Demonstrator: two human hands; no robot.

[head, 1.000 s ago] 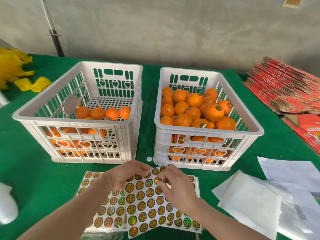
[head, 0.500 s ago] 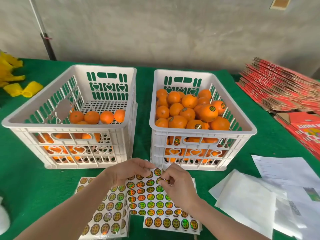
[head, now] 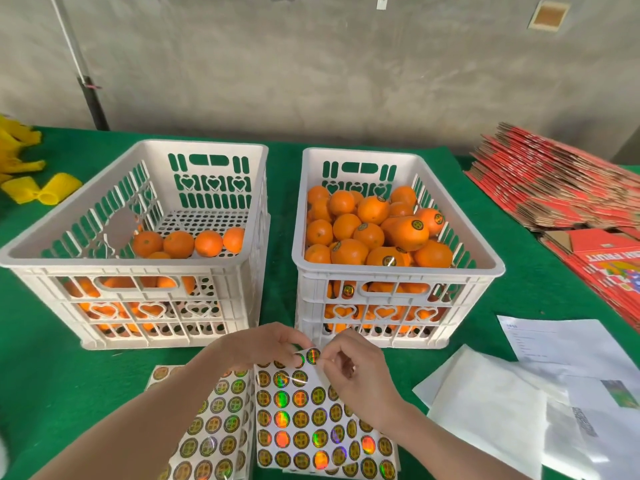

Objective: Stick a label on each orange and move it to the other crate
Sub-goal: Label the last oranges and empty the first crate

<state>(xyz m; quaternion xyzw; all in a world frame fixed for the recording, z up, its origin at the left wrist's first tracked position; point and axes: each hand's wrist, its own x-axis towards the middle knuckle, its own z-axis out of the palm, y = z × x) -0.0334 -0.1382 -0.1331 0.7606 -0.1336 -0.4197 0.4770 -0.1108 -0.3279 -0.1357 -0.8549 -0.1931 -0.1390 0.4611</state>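
Two white slotted crates stand side by side on green cloth. The left crate point(head: 138, 261) holds a shallow layer of plain oranges point(head: 179, 244). The right crate point(head: 398, 271) is piled high with oranges point(head: 408, 233), several bearing round labels. In front lie sheets of round holographic labels point(head: 298, 417). My left hand point(head: 263, 344) pinches the top edge of the upper sheet. My right hand point(head: 353, 368) pinches at a label point(head: 312, 355) on that sheet's top edge; whether it is peeled free I cannot tell.
Loose white papers point(head: 519, 410) lie at the right front. Flattened red cartons point(head: 561, 188) are stacked at the far right. Yellow foam nets point(head: 41, 192) sit at the far left. A dark pole point(head: 91, 105) leans against the grey wall.
The camera view has tilted up and both hands sit closer to the crates. My fingers have shifted to the sheet's top edge, which now curls up slightly.
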